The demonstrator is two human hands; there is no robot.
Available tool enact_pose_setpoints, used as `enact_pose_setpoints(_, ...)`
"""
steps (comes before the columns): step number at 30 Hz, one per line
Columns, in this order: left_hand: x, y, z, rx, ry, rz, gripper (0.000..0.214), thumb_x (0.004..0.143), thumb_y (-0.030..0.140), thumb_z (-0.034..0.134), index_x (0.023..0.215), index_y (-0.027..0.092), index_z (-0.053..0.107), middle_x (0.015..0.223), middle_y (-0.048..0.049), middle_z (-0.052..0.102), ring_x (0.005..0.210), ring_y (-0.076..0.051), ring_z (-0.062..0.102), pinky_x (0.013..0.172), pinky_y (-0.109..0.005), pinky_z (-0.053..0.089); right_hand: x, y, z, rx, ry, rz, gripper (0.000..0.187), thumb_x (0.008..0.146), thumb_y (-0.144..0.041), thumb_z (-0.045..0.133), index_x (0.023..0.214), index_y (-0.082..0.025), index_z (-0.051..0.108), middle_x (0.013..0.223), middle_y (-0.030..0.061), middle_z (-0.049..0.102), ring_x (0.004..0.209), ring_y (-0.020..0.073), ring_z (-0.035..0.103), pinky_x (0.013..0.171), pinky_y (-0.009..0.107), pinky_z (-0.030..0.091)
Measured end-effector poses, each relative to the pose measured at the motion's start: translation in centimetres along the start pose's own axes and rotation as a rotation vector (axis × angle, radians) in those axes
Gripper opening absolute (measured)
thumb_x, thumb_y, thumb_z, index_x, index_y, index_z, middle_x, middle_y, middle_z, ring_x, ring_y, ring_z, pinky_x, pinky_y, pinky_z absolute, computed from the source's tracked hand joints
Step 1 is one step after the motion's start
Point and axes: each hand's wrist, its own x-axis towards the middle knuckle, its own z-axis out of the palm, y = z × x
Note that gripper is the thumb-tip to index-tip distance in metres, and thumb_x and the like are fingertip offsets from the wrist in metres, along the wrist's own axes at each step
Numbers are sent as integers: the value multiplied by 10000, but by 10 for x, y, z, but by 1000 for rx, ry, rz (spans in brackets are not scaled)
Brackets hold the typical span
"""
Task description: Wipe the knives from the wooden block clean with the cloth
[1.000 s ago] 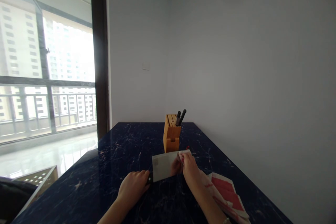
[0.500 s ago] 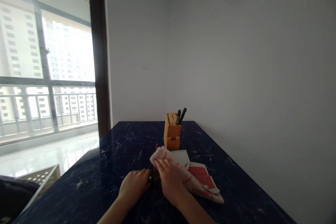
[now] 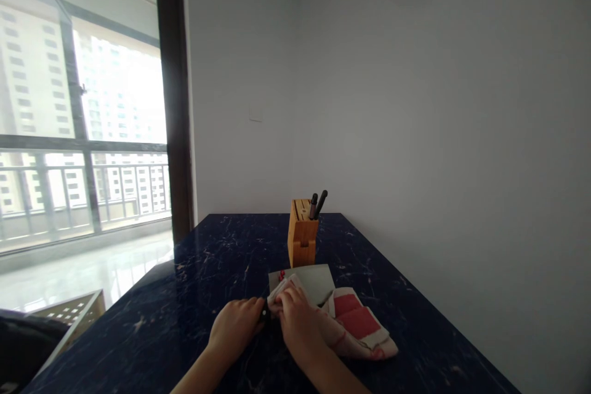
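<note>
My left hand (image 3: 234, 329) is closed around the black riveted handle of a knife (image 3: 265, 311), low in the middle of the head view. The blade is hidden behind the cloth and my fingers. My right hand (image 3: 298, 323) pinches one end of a red and white cloth (image 3: 360, 323) right beside the handle. The rest of that cloth trails to the right and lies bunched on the table. Just beyond my right hand lies a flat white board or sheet (image 3: 318, 280) with a small red mark.
A wooden knife block (image 3: 303, 234) holding two dark-handled tools stands behind the white sheet. All this is on a dark blue marbled table (image 3: 221, 246). A grey wall (image 3: 438, 135) borders it on the right. A perforated light-coloured piece (image 3: 69, 314) is at the lower left.
My right hand has drawn slightly down and toward me with the cloth, which uncovers more of the white sheet. My left hand stays in place on the handle.
</note>
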Motion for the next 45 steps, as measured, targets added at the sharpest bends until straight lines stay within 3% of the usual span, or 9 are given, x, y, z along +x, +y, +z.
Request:
enact_pose_setpoints(7,1,0,2,3,5,-6,147,783,216,484,907,203,563,880,-38,645,819,-220,608,682,-305,422,0,-5,-1,42,18,-10,262,737,-22,379,858,-159,567,953,68,563,949,183,469,855,301,367)
enact_pose_setpoints(13,0,-1,2,-14,-7,-5,154,806,243,451,908,204,559,883,-41,643,833,-216,608,685,-298,421,-2,1,6,33,-8,-52,259,633,-10,432,791,-170,560,896,48,556,935,187,461,894,312,333)
enact_pose_setpoints(17,0,-1,2,-17,-8,7,147,787,217,473,907,212,557,878,-34,643,832,-214,608,684,-296,420,-3,-1,3,46,15,-19,284,661,4,390,824,-162,553,915,56,549,920,170,465,840,282,367)
enact_pose_setpoints(23,1,-1,1,-22,2,8,141,796,241,466,895,206,560,866,-39,645,826,-214,610,681,-295,421,-1,3,2,-7,-37,-76,271,649,-10,426,826,-163,563,913,57,558,920,187,473,849,317,379)
enact_pose_setpoints(27,1,-1,3,-10,13,17,141,788,223,470,889,203,566,861,-35,647,808,-221,612,677,-313,429,5,5,4,20,18,-59,323,786,-29,331,977,-142,565,998,77,572,966,169,488,885,315,378)
enact_pose_setpoints(30,1,-1,3,-20,6,13,172,782,209,475,928,202,567,895,-40,649,831,-219,610,700,-315,428,4,3,2,34,-14,-188,423,801,-26,315,1176,-129,479,1169,84,523,1109,159,424,963,302,326)
enact_pose_setpoints(33,1,-1,2,-31,-8,8,203,783,201,472,965,203,560,922,-44,648,857,-214,604,717,-306,423,2,5,-1,-14,-56,-267,462,812,-44,318,1247,-154,427,1255,66,473,1162,168,384,997,316,293)
enact_pose_setpoints(37,1,-1,3,-6,-12,1,157,782,217,471,906,200,566,881,-41,646,824,-218,609,690,-306,425,9,21,-6,-144,18,-160,429,839,-88,323,1242,-176,440,1178,62,526,1103,189,435,987,349,297)
enact_pose_setpoints(45,2,-4,6,1,7,4,165,775,254,490,918,208,560,888,-37,649,824,-230,614,672,-317,432,16,74,-18,-420,175,58,447,801,-7,292,1171,-177,477,1078,86,552,998,206,480,894,360,353)
